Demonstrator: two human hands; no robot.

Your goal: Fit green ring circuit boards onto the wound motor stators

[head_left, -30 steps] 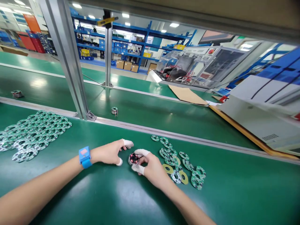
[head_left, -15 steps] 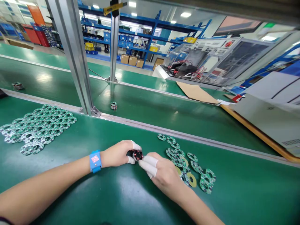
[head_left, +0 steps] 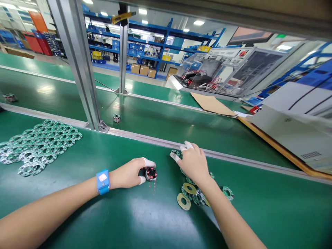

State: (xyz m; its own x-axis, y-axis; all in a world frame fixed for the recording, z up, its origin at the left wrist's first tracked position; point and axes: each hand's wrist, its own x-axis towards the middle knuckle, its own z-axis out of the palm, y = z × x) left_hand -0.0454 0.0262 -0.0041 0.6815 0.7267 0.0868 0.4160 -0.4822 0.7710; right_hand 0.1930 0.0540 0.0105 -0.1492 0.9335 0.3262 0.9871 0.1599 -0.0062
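My left hand (head_left: 133, 173), with white finger cots and a blue wrist strap, grips a small motor stator (head_left: 151, 174) between thumb and fingers. The stator has a dark centre and copper windings, and thin wire ends dangle below it. My right hand (head_left: 194, 160), also in white finger cots, is over the loose ring-shaped circuit boards (head_left: 199, 198). Its thumb and fingers are apart around a single green ring board (head_left: 175, 152) by the metal rail. Part of that board and several others are hidden by the hand and forearm.
Rows of overlapping ring boards (head_left: 49, 141) lie at the left of the green table. Past the metal rail (head_left: 145, 139), one wound stator (head_left: 116, 118) stands on the green belt, another (head_left: 10, 98) farther left. An aluminium post (head_left: 75, 65) rises at the left; a grey cabinet (head_left: 293, 138) is right.
My right hand has left the stator and moved up and right to the ring boards. The stator stays in my left hand, its wire ends now showing. Some loose boards have shifted.
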